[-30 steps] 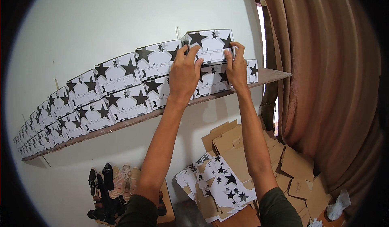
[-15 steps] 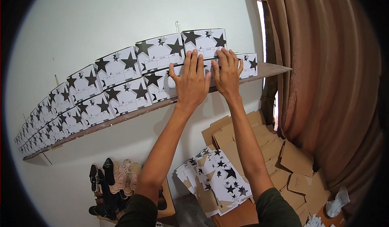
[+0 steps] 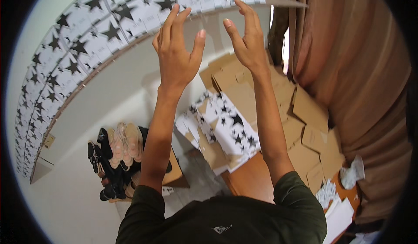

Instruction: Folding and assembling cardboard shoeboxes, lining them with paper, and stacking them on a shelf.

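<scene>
Two stacked rows of white boxes [image 3: 141, 13] printed with black stars run along a wall shelf [image 3: 285, 2], curving down the left side of the view. My left hand [image 3: 177, 54] is raised just below the shelf's edge, fingers spread and thumb apart, holding nothing. Beside it on the right, my right hand [image 3: 249, 43] is likewise open and empty, thumb stretched away from the fingers. Both hands appear apart from the boxes, though their fingertips overlap the shelf line in the view.
Flat star-printed box sheets [image 3: 230, 128] lie on a brown table [image 3: 250, 181], beside a spread of folded brown cardboard [image 3: 278, 100]. Several shoes [image 3: 126, 144] sit on a stand at the left. A brown curtain [image 3: 344, 61] hangs right; crumpled white paper [image 3: 327, 196] lies near it.
Both hands have come off the box fronts, moved back toward me and spread apart. The view has tilted down, so the shelf now sits higher and more of my shirt shows.
</scene>
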`<state>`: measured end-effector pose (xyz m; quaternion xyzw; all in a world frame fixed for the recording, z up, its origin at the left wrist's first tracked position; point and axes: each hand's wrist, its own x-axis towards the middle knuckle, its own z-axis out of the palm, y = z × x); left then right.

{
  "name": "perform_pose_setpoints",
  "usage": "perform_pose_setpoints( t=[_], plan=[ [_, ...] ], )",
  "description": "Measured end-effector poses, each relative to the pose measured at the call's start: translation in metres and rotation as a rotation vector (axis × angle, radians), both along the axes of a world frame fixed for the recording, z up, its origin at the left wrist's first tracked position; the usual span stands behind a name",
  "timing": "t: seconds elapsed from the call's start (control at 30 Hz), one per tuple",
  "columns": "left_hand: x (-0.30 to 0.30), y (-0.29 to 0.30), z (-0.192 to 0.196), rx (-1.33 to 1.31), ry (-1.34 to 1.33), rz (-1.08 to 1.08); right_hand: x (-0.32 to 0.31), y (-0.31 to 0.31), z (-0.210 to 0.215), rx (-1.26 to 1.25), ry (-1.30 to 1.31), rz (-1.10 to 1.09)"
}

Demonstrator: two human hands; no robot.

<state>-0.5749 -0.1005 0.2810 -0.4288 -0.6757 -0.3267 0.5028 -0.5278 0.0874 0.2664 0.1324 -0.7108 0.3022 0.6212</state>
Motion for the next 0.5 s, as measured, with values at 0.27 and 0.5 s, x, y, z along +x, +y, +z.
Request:
perform_pose_setpoints(
  t=[0.27, 0.5],
  plan=[
    [0.044, -0.033, -0.219, -0.139, -0.775, -0.257, 0.088, -0.02, -0.211, -0.315, -0.516, -0.004],
    [0.083, -0.06, -0.433, -0.372, -1.247, -0.245, 0.157, -0.06, -0.41, -0.454, -1.014, -0.078]
  ],
)
